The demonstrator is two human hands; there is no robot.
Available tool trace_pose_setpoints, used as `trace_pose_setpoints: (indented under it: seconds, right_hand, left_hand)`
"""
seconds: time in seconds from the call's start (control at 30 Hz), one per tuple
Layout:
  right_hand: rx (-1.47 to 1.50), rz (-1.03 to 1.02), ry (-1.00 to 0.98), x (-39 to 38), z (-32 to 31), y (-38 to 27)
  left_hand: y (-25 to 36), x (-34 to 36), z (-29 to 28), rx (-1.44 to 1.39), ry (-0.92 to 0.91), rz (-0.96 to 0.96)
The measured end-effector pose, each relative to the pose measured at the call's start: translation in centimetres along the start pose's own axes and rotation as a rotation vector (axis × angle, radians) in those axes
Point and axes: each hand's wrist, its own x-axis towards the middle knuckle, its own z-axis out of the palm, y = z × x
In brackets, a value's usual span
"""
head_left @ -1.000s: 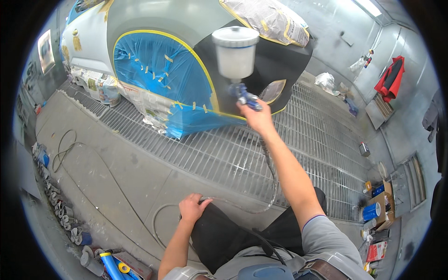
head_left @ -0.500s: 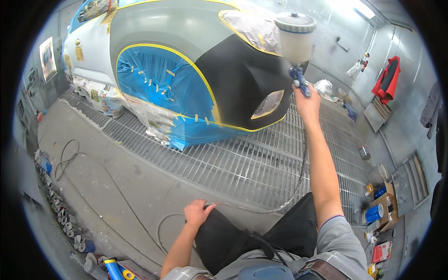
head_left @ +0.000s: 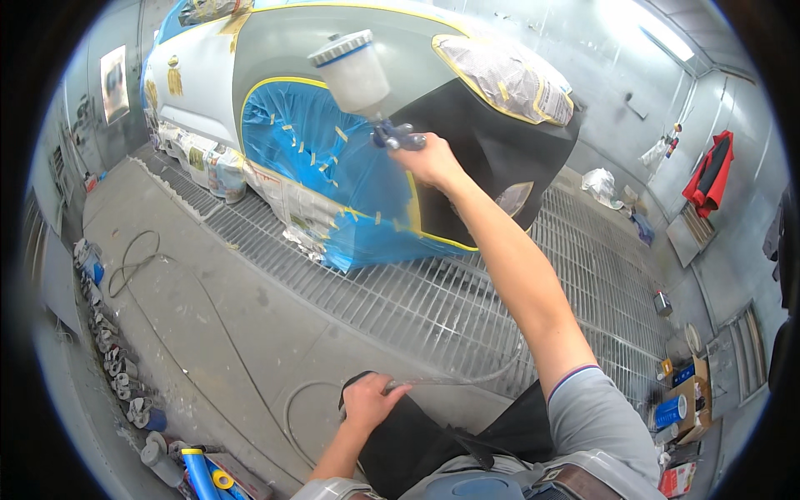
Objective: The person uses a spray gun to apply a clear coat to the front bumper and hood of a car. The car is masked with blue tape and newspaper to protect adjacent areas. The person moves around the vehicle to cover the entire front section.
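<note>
My right hand (head_left: 435, 160) grips a spray gun (head_left: 392, 135) with a translucent white cup on top, arm stretched out. The gun is held in front of the car's fender (head_left: 342, 42), which is grey, and the black bumper (head_left: 467, 125). Blue masking film (head_left: 292, 137) edged with yellow tape covers the wheel arch. Paper and tape cover the headlight (head_left: 508, 79). Down by my left thigh, my left hand (head_left: 371, 402) is closed around the air hose (head_left: 450, 381), which runs off toward the right and passes behind my right arm.
The car stands beside a metal floor grating (head_left: 400, 292). Hose loops (head_left: 137, 258) lie on the grey floor at left. Several cans and rolls line the left wall, among them a blue film roll (head_left: 198, 473). A cardboard box (head_left: 693, 400) sits at right; a red jacket (head_left: 710, 173) hangs above.
My right hand has swung the spray gun leftward, from beyond the bumper's front to before the fender and wheel arch. The view has shifted slightly. My left hand still holds the hose.
</note>
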Motion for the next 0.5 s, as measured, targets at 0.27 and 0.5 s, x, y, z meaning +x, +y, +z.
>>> trace_pose_setpoints:
  seconds: [0.27,0.5]
  right_hand:
    - [0.132,0.117,-0.003,5.4,-6.4,-2.9]
    - [0.025,0.203,0.125,6.4,-17.2,-2.4]
  left_hand:
    - [5.2,-0.6,-1.8,-0.063,-0.092,0.089]
    - [7.2,-0.1,-1.9,-0.106,-0.149,0.121]
